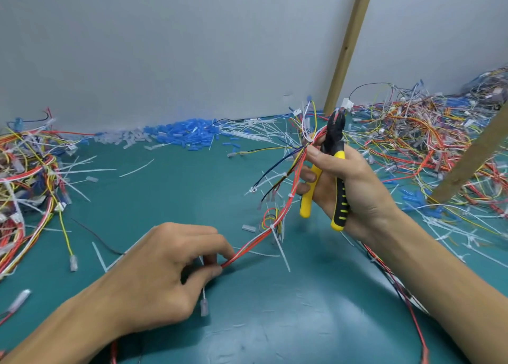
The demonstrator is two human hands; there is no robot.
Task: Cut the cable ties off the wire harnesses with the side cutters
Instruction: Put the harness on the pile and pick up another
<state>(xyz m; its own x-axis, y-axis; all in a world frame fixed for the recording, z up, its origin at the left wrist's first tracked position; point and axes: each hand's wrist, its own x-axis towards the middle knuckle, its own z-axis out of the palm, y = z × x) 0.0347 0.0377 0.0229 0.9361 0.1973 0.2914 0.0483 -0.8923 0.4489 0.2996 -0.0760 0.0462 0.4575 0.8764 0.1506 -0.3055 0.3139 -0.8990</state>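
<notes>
Head view: the right hand (354,196) is raised over the right half of the green worktop (170,198), its grip closed round the yellow and black handles of the side cutters (334,154), which stand upright with the black head pointing up. The handles are spread a little apart. Just left of the cutters' head, by the right thumb, the upper end of a wire harness (261,237) fans out into loose coloured wires. From there the red and white bundle slopes down to the left hand (165,275), low near the front edge, whose grip pinches the bundle between thumb and fingertips. A white cable tie (281,249) is wrapped round the bundle between the two hands, its tail hanging down. Tangled harness piles lie at the left edge (27,171) and the far right corner (426,132). Blue sleeves (181,135) and cut white ties (255,127) line the back edge along the wall.
</notes>
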